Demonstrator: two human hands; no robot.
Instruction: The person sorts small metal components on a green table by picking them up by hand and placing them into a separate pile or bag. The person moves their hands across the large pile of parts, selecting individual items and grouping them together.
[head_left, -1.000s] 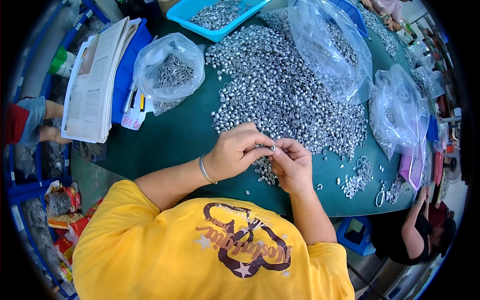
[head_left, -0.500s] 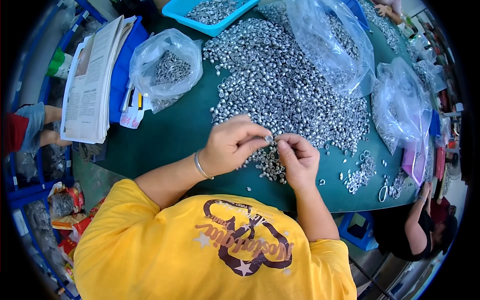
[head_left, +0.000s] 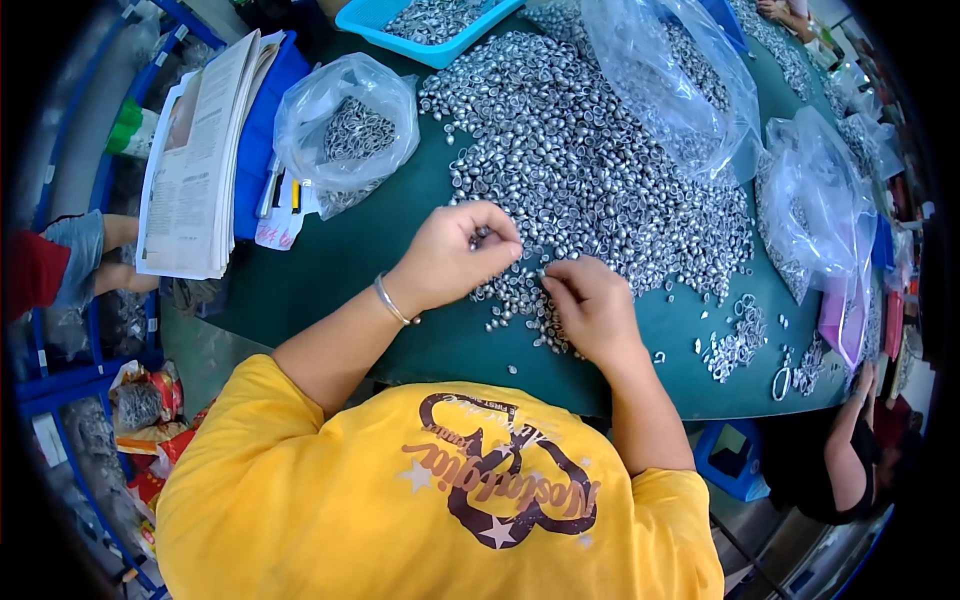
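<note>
A broad heap of small, rounded silver metal pieces covers much of the green table. At the heap's near edge my left hand is closed, thumb and forefinger together, with a few metal pieces showing inside its curled fingers. Just to the right, my right hand pinches at the edge of the pile. A small silver metal piece shows at its fingertips. Several loose pieces lie between and below the hands. A gap separates the two hands.
At the left stand a bag of metal rings and a blue bin with newspapers on it. A turquoise tray sits at the back. Clear plastic bags and a small pile of silver links lie right. Other people work nearby.
My hands have come apart: the left has drawn up and away from the right, turning so that pieces show in its fingers. The piece between both hands' fingertips is no longer seen there.
</note>
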